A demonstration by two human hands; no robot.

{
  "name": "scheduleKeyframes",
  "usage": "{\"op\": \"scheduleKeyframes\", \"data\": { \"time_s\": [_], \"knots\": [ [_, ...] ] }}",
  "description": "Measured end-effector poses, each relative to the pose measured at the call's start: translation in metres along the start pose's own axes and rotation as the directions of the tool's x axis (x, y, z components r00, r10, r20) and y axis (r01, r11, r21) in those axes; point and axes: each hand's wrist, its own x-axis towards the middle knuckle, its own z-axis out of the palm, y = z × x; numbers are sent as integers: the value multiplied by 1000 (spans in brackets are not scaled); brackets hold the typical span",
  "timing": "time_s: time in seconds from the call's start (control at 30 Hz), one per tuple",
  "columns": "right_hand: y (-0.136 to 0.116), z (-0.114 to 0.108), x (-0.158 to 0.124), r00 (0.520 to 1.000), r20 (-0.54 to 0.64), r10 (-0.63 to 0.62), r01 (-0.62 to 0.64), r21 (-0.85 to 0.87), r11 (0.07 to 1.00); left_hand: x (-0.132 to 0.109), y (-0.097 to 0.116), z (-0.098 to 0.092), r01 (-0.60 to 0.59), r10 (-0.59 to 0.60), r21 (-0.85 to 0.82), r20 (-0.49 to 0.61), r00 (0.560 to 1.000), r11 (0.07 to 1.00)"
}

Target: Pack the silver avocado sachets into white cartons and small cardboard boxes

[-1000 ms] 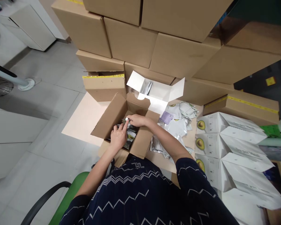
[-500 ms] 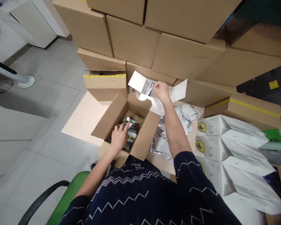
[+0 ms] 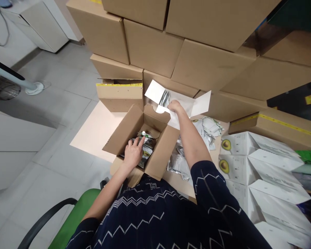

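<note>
An upright brown carton is open in front of me, holding several silver foil pouches with green print, one with a white screw cap. My left hand reaches into it, fingers apart and resting on the pouches near that cap. Beyond it lies a smaller white box with its flaps spread. My right hand is down inside this box, fingers curled, their tips hidden. Beside them, silver pouches stand at the box's left end.
Loose pouches lie on the table to the right, under and beyond my right forearm. White avocado-print boxes stand in a row at the right. Stacked brown cartons wall off the back. A green chair is at lower left.
My right hand has moved down deeper into the white box, and the pouches there now show more plainly. My left hand stays on the carton's pouches. The whole view has shifted slightly.
</note>
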Motion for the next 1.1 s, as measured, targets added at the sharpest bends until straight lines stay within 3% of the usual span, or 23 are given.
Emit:
{"op": "scheduleKeyframes", "data": {
  "time_s": [0.23,0.4,0.5,0.6,0.73,0.8,0.87,0.93,1.0,1.1],
  "knots": [
    [10,5,-1,999,-12,47,-47,9,999,0,-1,0,-9,9,11,-3,1000,1000],
    [9,2,-9,991,-124,-54,56,15,998,-1,0,-4,-5,5,13,1,1000,1000],
    [12,-6,-30,953,-262,-152,137,-73,988,-2,0,-4,-9,9,12,-8,1000,1000],
    [18,-28,-72,845,-436,-310,259,-173,950,-2,0,-4,-7,7,5,-9,1000,1000],
    [23,-68,-154,623,-627,-468,516,-120,848,-1,0,-5,-2,2,8,-1,1000,1000],
    [20,-80,-192,521,-681,-514,642,-83,762,-2,1,-6,0,0,19,-8,1000,1000],
    [12,-79,-218,473,-669,-573,732,-64,679,-3,1,-6,6,-6,31,-21,1000,1000],
    [2,-65,-229,513,-564,-647,763,-48,645,-3,2,-5,14,-13,37,-34,999,999],
    [-9,-41,-225,600,-394,-696,741,-55,670,-4,1,-5,19,-17,38,-44,999,999],
    [-27,1,-203,736,-119,-667,655,-125,745,-4,1,-5,20,-18,24,-55,998,1000]
  ]
}}
